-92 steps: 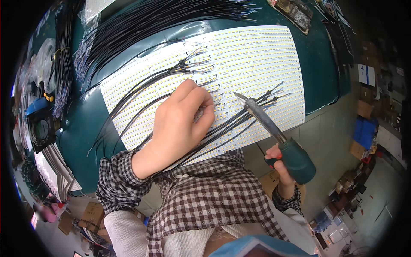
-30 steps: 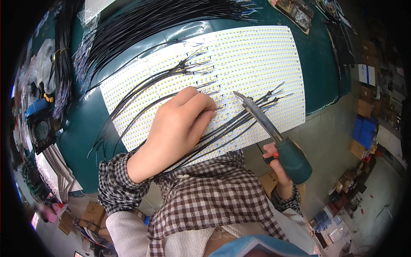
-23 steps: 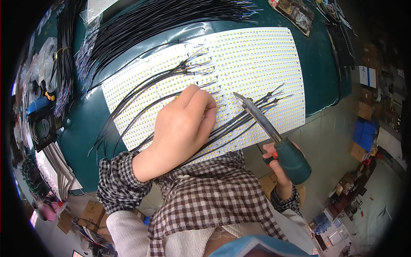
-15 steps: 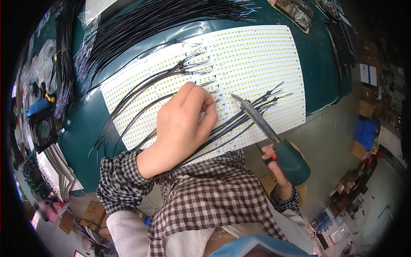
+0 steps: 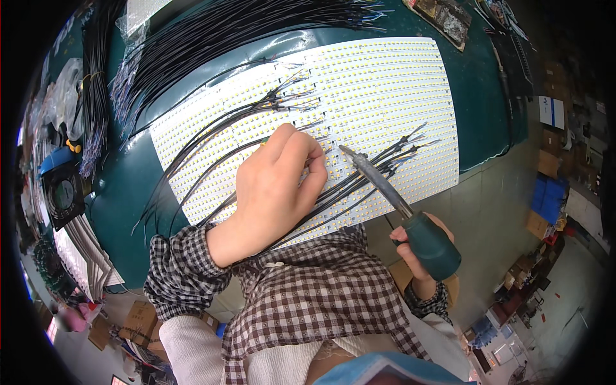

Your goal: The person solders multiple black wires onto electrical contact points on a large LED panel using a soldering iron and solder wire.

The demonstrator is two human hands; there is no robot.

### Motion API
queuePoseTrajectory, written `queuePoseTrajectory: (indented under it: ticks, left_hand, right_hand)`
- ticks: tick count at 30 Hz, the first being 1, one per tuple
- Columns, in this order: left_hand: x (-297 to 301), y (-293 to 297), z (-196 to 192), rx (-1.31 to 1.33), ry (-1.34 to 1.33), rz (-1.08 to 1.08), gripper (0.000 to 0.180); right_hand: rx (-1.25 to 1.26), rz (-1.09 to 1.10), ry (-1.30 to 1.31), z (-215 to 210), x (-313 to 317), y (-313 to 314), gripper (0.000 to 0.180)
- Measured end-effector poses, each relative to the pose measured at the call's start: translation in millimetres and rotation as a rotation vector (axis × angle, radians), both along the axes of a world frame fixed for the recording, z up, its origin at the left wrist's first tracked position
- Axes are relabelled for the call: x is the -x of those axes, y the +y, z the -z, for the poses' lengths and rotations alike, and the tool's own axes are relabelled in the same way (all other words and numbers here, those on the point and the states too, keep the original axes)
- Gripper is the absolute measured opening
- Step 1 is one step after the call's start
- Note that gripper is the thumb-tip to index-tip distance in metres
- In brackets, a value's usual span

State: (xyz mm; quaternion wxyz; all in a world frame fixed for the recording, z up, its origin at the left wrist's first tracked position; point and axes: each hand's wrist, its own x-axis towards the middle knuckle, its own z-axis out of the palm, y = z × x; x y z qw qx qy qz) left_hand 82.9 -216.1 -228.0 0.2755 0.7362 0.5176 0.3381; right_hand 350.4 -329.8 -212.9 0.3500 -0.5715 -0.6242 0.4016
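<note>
My right hand (image 5: 417, 262) is wrapped round the green handle of a soldering iron (image 5: 389, 192). The iron's tip points up and left, close to my left fingertips, over the middle of a white LED board (image 5: 391, 83) covered in rows of small yellow LEDs. My left hand (image 5: 273, 183) rests over the board with thumb and forefinger pinched together; what lies between them is hidden. Black cables (image 5: 208, 131) with split, thin coloured ends lie across the board's left half. More black cables (image 5: 346, 186) run beneath the iron, their ends toward the right.
A large bundle of black cables (image 5: 224, 38) lies along the far side of the green table (image 5: 478, 109), with another bundle (image 5: 95, 83) at the left. A small black fan (image 5: 64, 196) stands at the left edge. A worn, dirty block (image 5: 443, 20) sits at the far right.
The soldering iron has moved a little left, its tip now nearer my left fingertips. My left hand has barely moved.
</note>
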Motion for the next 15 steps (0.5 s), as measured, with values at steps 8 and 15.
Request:
queuePoseTrajectory:
  ticks: [8, 15]
  left_hand:
    - [-0.9, 0.4, -0.5, -0.021, 0.046, 0.010, 0.019]
    - [-0.9, 1.1, -0.6, -0.033, 0.040, 0.011, 0.019]
  right_hand:
    - [-0.012, -0.036, -0.055, 0.4, -1.5, -1.6, 0.047]
    - [-0.016, -0.016, -0.082, -5.5, 6.6, 5.3, 0.019]
